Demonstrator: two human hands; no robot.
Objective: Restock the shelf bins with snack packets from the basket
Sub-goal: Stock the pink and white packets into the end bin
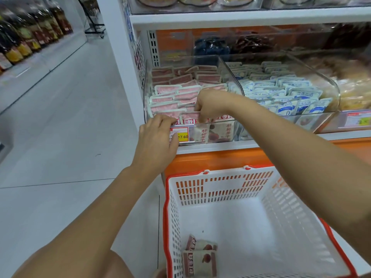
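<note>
A clear shelf bin [147, 93] holds several pink-and-white snack packets [176, 95] in rows. My right hand [210, 105] reaches into the bin's front row, its fingers curled round pink packets [189, 115] there. My left hand [156, 141] rests on the bin's front edge, fingertips hooked over the rim beside the price tag [181, 135]. Below the shelf stands a white basket with red rim [166, 207]. Two pink snack packets [199, 257] lie in its near left corner.
A second clear bin [333, 85] to the right holds several blue-and-white packets [281, 91]. Further right are yellowish packets [355, 91]. An upper shelf [241, 18] overhangs the bins. To the left runs a pale tiled aisle floor [60, 117] with bottles [24, 37] on a far shelf.
</note>
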